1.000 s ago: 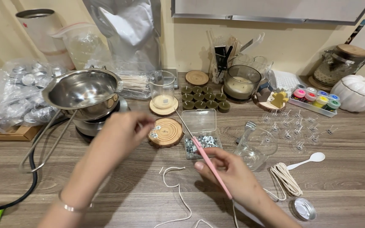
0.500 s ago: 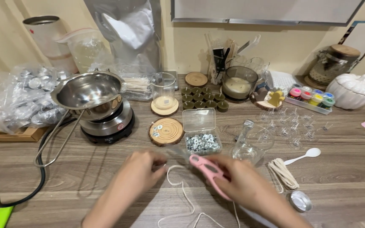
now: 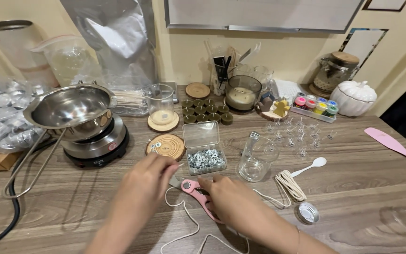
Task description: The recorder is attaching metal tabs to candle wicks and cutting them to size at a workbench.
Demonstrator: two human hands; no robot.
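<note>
My right hand (image 3: 226,195) grips pink-handled scissors (image 3: 198,193) low over the wooden table, blades pointing left. My left hand (image 3: 149,176) pinches the end of a white cotton wick string (image 3: 184,214) right at the scissor tips; the string trails toward me across the table. Just beyond my hands sit a clear plastic box of small metal wick tabs (image 3: 206,160) and a round wood slice (image 3: 166,146) with a few tabs on it.
A steel pouring pot (image 3: 69,108) sits on a hot plate (image 3: 97,146) at left, its long handle reaching forward. An empty glass jar (image 3: 257,155), wick coil (image 3: 290,184), white spoon (image 3: 311,164), tin lid (image 3: 308,212), pink spatula (image 3: 393,146) lie right. Green tealights (image 3: 205,110) and jars stand behind.
My left hand came down from the wood slice to the string. The scissors lowered to the table and my hands met at the wick. The view shifted right.
</note>
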